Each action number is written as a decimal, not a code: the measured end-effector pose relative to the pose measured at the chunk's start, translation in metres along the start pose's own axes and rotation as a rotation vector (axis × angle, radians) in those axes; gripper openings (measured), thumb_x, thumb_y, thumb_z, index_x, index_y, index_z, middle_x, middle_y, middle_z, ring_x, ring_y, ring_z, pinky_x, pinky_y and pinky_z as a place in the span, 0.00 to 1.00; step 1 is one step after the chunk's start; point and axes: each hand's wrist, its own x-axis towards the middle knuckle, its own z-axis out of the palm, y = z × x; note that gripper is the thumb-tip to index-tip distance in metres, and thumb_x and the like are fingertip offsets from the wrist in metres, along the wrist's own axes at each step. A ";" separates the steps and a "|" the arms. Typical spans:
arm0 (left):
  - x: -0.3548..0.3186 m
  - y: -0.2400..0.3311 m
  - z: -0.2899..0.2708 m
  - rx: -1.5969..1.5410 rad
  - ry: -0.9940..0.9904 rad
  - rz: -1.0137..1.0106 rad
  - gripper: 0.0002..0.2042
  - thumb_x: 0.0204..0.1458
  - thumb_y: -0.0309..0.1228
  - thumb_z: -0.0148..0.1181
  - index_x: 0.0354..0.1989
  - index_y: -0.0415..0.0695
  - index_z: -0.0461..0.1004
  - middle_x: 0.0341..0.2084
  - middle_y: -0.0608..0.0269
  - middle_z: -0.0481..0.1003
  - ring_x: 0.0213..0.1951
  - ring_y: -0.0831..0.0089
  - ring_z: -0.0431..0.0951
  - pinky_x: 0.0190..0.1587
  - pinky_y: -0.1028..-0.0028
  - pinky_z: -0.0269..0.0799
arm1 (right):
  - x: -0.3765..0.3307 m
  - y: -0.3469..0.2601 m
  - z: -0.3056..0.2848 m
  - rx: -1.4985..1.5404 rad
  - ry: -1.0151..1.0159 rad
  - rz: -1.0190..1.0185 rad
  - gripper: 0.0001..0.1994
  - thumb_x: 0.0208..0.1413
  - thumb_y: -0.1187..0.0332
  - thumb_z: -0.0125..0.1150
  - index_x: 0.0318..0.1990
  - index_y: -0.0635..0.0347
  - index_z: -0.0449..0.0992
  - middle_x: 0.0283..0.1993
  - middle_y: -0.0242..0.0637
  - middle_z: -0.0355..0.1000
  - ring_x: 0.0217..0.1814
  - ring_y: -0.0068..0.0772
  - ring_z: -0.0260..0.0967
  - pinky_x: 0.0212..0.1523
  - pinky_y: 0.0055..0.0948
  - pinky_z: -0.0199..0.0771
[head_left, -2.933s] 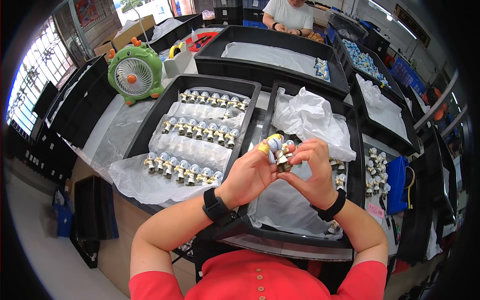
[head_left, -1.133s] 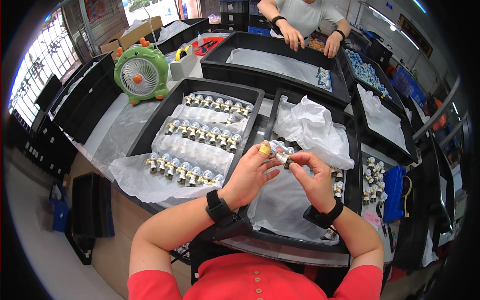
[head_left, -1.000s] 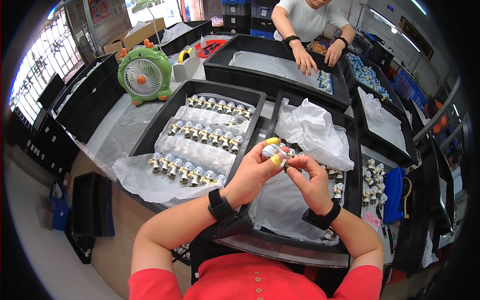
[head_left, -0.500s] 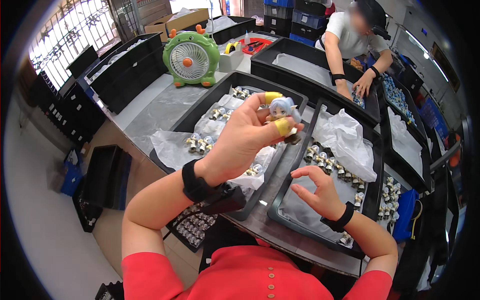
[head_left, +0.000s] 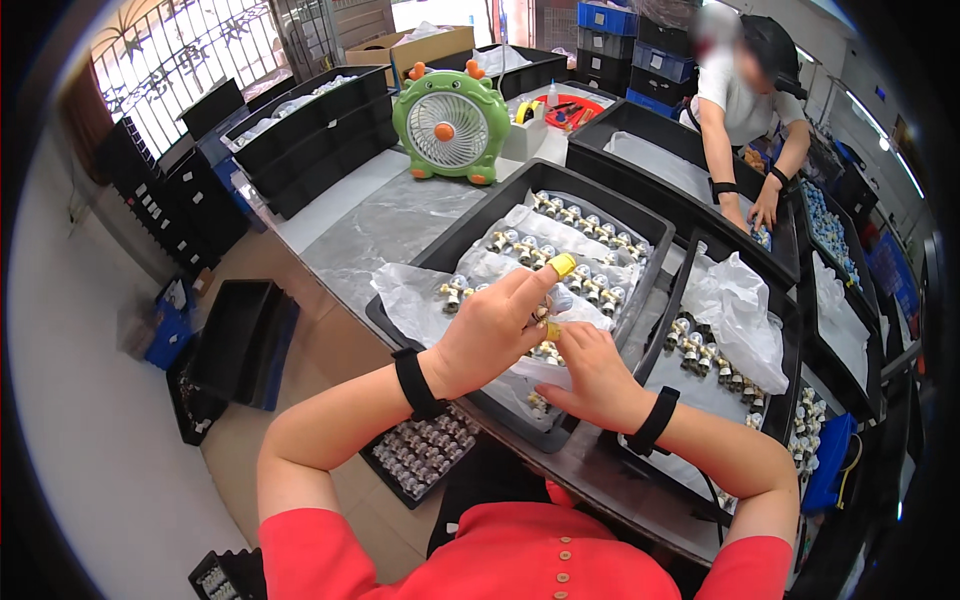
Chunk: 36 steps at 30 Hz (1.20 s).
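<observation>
My left hand point(head_left: 488, 325), with yellow tape on its thumb and a finger, pinches a small figurine point(head_left: 560, 299) with pale blue-white hair over the near tray. Much of the figurine is hidden behind the fingers. Close beside it is my right hand point(head_left: 603, 383), thumb and fingers apart, fingertips near the left thumb; whether they touch the figurine I cannot tell. Below both hands, a black tray point(head_left: 430, 262) contains rows of similar figurines point(head_left: 590, 224) between sheets of white paper point(head_left: 405, 300).
Right of it stands another black tray point(head_left: 690, 262) with figurines and crumpled white paper point(head_left: 735, 305). A green fan point(head_left: 450, 130) stands on the grey table point(head_left: 385, 222). Across the trays, a co-worker point(head_left: 745, 100) handles blue pieces. More figurines fill a tray point(head_left: 420, 450) low down beside my legs.
My left hand has lowered the figurine toward the near tray. My right hand has moved left from the right-hand tray to meet it. The view has shifted, so the surroundings appear farther right.
</observation>
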 end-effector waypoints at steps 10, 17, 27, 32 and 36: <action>-0.010 0.008 -0.035 -0.617 -0.307 -0.487 0.20 0.48 0.22 0.65 0.50 0.36 0.67 0.32 0.64 0.75 0.32 0.85 0.73 0.32 0.82 0.69 | 0.016 0.029 -0.018 0.440 0.000 0.443 0.10 0.52 0.66 0.58 0.35 0.65 0.76 0.24 0.39 0.75 0.25 0.21 0.71 0.26 0.27 0.70; 0.007 -0.028 -0.006 -0.207 -0.878 -0.540 0.24 0.41 0.32 0.69 0.45 0.33 0.70 0.29 0.53 0.76 0.28 0.71 0.77 0.32 0.73 0.72 | 0.018 0.041 -0.028 0.367 0.034 0.470 0.10 0.52 0.68 0.59 0.35 0.68 0.75 0.27 0.42 0.75 0.28 0.29 0.73 0.32 0.29 0.71; 0.015 -0.051 0.045 0.048 -1.265 -0.548 0.15 0.41 0.32 0.68 0.28 0.29 0.75 0.20 0.53 0.78 0.23 0.70 0.80 0.27 0.73 0.75 | 0.017 0.033 -0.027 0.417 0.035 0.431 0.08 0.53 0.69 0.58 0.33 0.67 0.75 0.25 0.40 0.74 0.27 0.26 0.71 0.31 0.28 0.70; 0.025 -0.041 0.051 0.107 -1.294 -0.642 0.14 0.43 0.31 0.65 0.27 0.29 0.75 0.20 0.51 0.77 0.23 0.68 0.81 0.26 0.73 0.76 | 0.009 0.038 -0.022 0.405 0.054 0.377 0.07 0.51 0.70 0.58 0.33 0.66 0.75 0.24 0.44 0.75 0.24 0.35 0.73 0.28 0.31 0.71; 0.024 -0.036 0.054 0.346 -1.318 -0.403 0.11 0.44 0.29 0.60 0.25 0.28 0.76 0.21 0.49 0.77 0.23 0.67 0.81 0.26 0.71 0.76 | 0.004 0.040 -0.024 0.400 0.045 0.352 0.07 0.51 0.70 0.58 0.32 0.65 0.75 0.24 0.44 0.75 0.24 0.35 0.74 0.29 0.31 0.72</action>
